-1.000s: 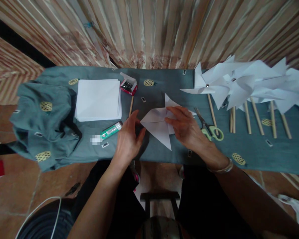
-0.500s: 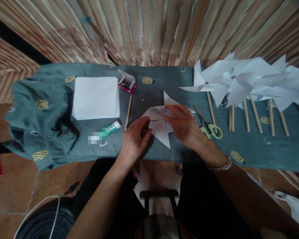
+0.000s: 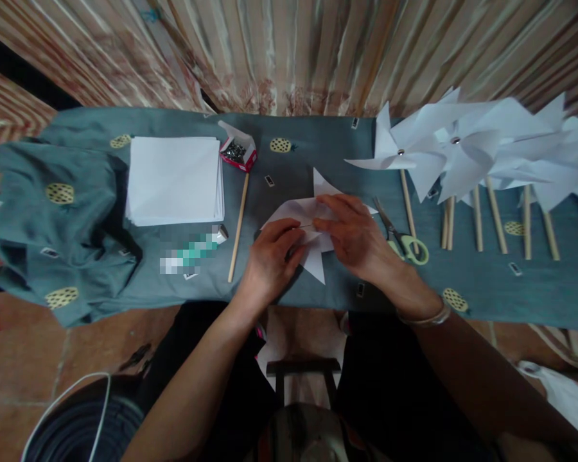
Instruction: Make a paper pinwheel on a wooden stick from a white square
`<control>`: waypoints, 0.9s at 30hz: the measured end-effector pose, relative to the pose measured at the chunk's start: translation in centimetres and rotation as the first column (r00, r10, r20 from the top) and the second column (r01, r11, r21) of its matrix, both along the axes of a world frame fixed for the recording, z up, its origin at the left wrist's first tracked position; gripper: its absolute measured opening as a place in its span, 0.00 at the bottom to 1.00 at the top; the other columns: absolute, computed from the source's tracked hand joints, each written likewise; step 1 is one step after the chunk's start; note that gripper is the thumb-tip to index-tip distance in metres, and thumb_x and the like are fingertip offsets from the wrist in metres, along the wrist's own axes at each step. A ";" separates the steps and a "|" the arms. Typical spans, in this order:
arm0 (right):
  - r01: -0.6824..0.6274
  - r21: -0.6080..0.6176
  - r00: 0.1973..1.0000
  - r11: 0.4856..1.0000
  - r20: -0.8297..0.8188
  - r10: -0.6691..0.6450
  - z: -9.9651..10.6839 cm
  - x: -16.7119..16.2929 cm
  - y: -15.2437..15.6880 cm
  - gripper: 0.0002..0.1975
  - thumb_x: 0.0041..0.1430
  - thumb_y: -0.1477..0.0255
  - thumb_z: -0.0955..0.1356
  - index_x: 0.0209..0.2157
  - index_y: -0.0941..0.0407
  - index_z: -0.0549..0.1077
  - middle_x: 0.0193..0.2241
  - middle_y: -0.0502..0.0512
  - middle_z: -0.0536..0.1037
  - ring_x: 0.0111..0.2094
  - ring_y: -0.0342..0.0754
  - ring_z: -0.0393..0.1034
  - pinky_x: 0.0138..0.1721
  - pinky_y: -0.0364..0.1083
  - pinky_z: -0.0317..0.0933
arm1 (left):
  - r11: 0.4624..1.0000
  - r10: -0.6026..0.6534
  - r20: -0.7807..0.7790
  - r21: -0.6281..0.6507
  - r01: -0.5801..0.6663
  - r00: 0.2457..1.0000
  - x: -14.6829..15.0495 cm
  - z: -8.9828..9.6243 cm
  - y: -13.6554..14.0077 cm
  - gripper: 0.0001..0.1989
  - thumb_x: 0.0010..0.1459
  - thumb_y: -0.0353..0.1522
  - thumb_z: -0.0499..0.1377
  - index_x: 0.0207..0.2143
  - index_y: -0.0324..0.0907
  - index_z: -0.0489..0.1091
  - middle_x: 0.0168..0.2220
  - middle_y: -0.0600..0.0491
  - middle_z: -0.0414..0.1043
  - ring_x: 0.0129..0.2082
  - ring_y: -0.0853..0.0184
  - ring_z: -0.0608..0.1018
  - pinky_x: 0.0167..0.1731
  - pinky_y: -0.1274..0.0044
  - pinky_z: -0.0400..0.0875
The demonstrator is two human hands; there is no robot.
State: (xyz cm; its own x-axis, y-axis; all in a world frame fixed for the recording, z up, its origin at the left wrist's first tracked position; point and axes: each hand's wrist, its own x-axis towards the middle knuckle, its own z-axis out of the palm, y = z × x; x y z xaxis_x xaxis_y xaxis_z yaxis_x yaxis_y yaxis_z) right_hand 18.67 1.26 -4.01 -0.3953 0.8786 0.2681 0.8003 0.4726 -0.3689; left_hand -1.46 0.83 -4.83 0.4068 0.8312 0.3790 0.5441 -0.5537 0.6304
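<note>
A white paper pinwheel (image 3: 313,263) lies in front of me, its curved blades meeting under my fingers. My left hand (image 3: 274,253) is closed on its left side, thumb and fingers pinching a blade near the centre. From the right, my right hand (image 3: 354,234) presses its fingers on the paper by the middle, holding a blade there. The pinwheel's centre is partly hidden by my fingers. Scissors (image 3: 404,240) with green handles lie just right of my right hand. A bare wooden stick (image 3: 239,228) rests left of my left hand.
A red box (image 3: 238,154) of metal pins stands open beyond the stick. To its left are a stack of white paper (image 3: 176,179) and a glue stick (image 3: 197,250). Several finished pinwheels (image 3: 462,144) on sticks lie at the right. Bunched tablecloth (image 3: 60,205) covers the left end.
My left hand has moved right and inward, and its fingers have closed on the blade by the centre. My right hand stays on the paper. The view has shifted slightly.
</note>
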 end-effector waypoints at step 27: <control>0.002 -0.012 1.000 1.000 -0.014 -0.002 0.2 0.6 0.6 0.17 0.60 0.82 0.63 0.40 0.53 0.81 0.58 0.57 0.72 0.60 0.57 0.63 0.61 0.60 0.64 | 0.968 0.037 -0.031 -0.246 -0.044 0.999 0.7 1.2 1.9 0.08 0.62 0.29 0.57 0.35 0.40 0.76 0.39 0.50 0.76 0.37 0.65 0.78 0.41 0.73 0.74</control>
State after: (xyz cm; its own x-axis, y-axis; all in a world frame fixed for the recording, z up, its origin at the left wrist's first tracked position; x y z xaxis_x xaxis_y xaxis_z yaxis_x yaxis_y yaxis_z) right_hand 19.24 1.90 -3.81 -0.3899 0.8824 0.2633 0.7960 0.4667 -0.3854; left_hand -0.80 2.76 -3.65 0.3779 0.9136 0.1498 0.5809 -0.3600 0.7300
